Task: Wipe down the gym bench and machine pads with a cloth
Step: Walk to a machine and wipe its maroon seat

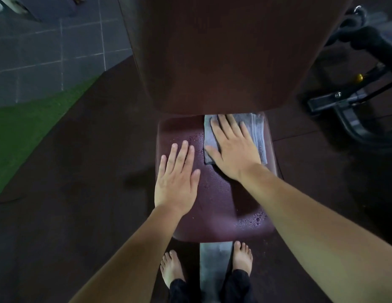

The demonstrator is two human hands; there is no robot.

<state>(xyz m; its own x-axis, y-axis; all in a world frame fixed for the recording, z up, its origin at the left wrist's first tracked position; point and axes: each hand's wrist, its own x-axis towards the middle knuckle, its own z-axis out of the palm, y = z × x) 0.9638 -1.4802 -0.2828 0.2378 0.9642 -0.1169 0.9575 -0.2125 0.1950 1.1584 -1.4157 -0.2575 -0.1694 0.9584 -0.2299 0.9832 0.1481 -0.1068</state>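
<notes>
Dark rubber flooring [81, 160] underfoot, green turf [26, 132] and grey tiles [59, 51] well out beyond the left hand [176, 182]. Left hand flat on the maroon seat pad [214, 204], fingers straight and close together, holding nothing. Right hand [234, 149] just ahead and to the right of it, spread palm-down, pressing a folded grey cloth [257, 130] onto the pad without gripping it. Cloth edges showing either side of that hand, its fingertips near the lower edge of the upright back pad [212, 62]. Droplets [252, 219] beaded on the vinyl near the right forearm, more by the left fingertips; seat judged only partly wiped.

Cloth probably soft, light and limp, sliding readily over wet vinyl and likely to bunch if shoved from one corner. Best driven by a flat palm over the middle of the fold; for lifting to the back pad, pinched along the folded edge. Pads likely firm and fixed, tolerant of steady pressure.
</notes>
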